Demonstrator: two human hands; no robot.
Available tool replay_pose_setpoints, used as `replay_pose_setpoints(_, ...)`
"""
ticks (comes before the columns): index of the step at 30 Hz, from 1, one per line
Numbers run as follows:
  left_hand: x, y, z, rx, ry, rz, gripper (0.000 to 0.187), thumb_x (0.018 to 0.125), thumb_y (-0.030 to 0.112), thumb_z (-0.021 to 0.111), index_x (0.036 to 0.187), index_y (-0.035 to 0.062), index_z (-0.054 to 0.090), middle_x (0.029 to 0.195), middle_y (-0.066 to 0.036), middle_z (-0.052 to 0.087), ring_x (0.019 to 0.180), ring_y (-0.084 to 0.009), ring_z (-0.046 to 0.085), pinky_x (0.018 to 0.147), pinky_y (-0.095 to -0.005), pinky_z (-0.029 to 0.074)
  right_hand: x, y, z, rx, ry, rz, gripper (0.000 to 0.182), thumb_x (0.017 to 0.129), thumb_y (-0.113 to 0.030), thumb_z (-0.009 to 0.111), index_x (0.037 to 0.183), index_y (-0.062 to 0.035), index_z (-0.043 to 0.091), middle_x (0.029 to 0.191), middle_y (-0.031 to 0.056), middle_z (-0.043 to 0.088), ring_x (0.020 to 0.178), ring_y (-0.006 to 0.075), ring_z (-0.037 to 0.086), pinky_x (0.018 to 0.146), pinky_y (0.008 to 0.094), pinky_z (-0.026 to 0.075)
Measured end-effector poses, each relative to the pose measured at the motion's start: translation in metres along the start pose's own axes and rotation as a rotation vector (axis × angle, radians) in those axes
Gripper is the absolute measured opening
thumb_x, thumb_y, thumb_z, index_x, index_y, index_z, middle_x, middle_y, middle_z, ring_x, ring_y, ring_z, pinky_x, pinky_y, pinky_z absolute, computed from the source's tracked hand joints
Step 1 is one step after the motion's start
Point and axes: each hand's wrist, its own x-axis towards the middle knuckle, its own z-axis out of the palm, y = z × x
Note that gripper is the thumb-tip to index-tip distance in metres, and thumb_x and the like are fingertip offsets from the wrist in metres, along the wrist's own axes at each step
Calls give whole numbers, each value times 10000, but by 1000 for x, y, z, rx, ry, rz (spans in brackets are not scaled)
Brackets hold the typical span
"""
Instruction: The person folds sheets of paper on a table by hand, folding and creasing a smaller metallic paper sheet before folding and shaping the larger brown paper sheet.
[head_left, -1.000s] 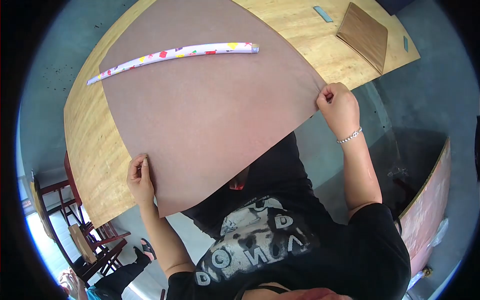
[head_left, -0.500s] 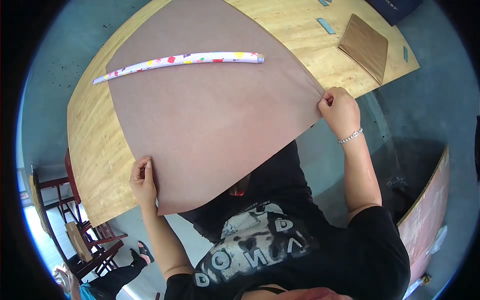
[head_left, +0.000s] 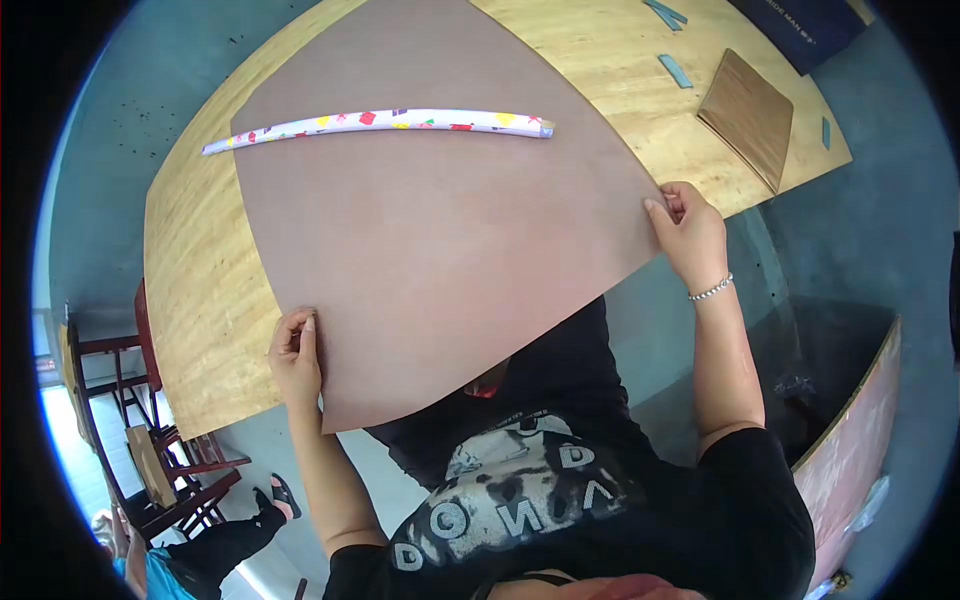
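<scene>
A large mauve-brown sheet [head_left: 450, 220] lies over the table, its near edge hanging past the table toward my body. My left hand [head_left: 298, 360] is closed at the sheet's left edge, thumb and fingers pinched together near the lower corner. At the right corner, my right hand [head_left: 690, 230] grips the edge, with the thumb on top and the fingers curled. Across the far part of the sheet lies a slim roll of white patterned paper [head_left: 380, 121], its left end reaching beyond the sheet onto the wood.
The wooden table [head_left: 200, 300] shows on both sides of the sheet. On its right are a folded brown paper piece [head_left: 748, 120], small grey-blue strips [head_left: 676, 71] and a dark blue box [head_left: 800, 30]. Dark red chairs [head_left: 130, 400] and another person [head_left: 215, 550] are at lower left.
The view has shifted slightly, so the table and roll appear a little further right and lower. At the right corner, my thumb now extends onto the sheet; the left hand keeps its place along the edge.
</scene>
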Motion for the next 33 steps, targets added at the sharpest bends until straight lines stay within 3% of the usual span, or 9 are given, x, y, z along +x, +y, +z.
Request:
replay_pose_setpoints(4,0,3,0,-33,-21,26,83,945,32,631,992,-18,678,1062,-78,681,1001,-158,624,917,-284,477,4,-5,1,-60,-47,97,217,870,-242,703,877,-28,670,798,150,698,710,300,674,662,393,524)
replay_pose_setpoints(7,1,0,0,-12,-19,84,78,944,22,626,989,-15,678,1057,-80,678,1009,-166,621,920,-287,473,3,3,6,-98,-18,44,211,874,-219,699,817,-22,650,804,152,679,710,322,657,657,411,516)
replay_pose_setpoints(9,-1,2,0,-26,-23,85,79,944,18,622,989,-15,677,1061,-83,678,1017,-168,619,922,-288,472,3,7,8,-178,95,-102,207,873,-198,698,790,-22,627,795,153,647,715,342,633,655,430,505)
replay_pose_setpoints(33,-3,-2,-4,-34,-4,120,92,929,-1,614,987,-22,682,1056,-99,685,1017,-179,627,922,-292,476,9,15,9,-244,73,-94,218,873,-213,679,785,-19,634,797,158,652,721,345,637,665,433,507)
